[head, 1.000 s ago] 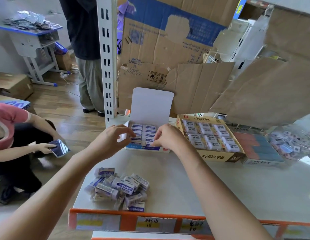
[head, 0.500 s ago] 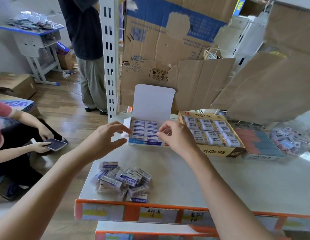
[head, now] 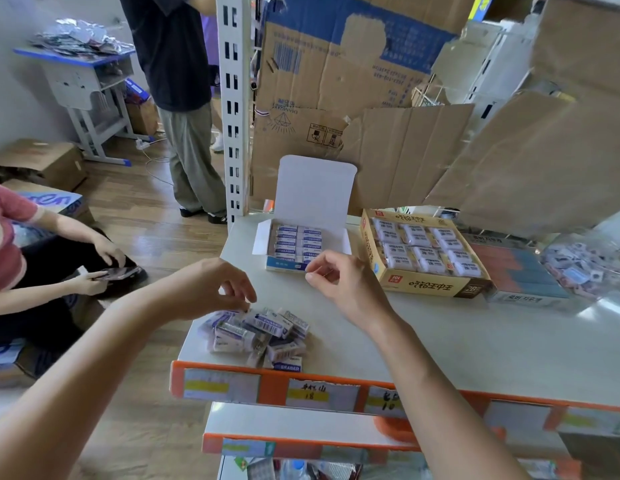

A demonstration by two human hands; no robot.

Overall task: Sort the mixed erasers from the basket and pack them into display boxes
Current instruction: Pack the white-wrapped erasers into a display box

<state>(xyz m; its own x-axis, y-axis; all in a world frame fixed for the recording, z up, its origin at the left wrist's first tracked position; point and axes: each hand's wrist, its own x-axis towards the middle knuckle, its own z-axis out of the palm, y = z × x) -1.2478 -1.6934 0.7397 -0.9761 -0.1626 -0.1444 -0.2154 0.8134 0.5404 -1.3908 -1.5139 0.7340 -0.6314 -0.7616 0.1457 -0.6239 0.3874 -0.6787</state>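
Where the wooden floor fills the left side, we see a seated person point(head: 14, 258) with a phone point(head: 118, 271) in hand, a grey desk point(head: 80, 69) behind them, and a standing person point(head: 182, 98) beside the white shelf post point(head: 235, 109). Next comes our left hand point(head: 215, 289), fingers curled down so the tips meet the top of the pile of erasers point(head: 258, 336) at the near left corner of the shelf point(head: 457, 348). We cannot tell whether it grips one.

Behind the pile, toward the back, stands the white box point(head: 315, 192), its lid up and rows of blue-labelled erasers packed inside. Our right hand point(head: 339, 284) hovers just in front of that box, with the fingers loosely curled and the thumb and forefinger close together. It holds nothing we can make out.

Further right sits the yellow box point(head: 429, 285), filled with white wrapped erasers. Just beside it is a flat box point(head: 519, 298) of red and blue erasers. At the far right a clear tub point(head: 575, 242) holds small mixed erasers. Sheets of cardboard point(head: 388, 105) stand along the back.
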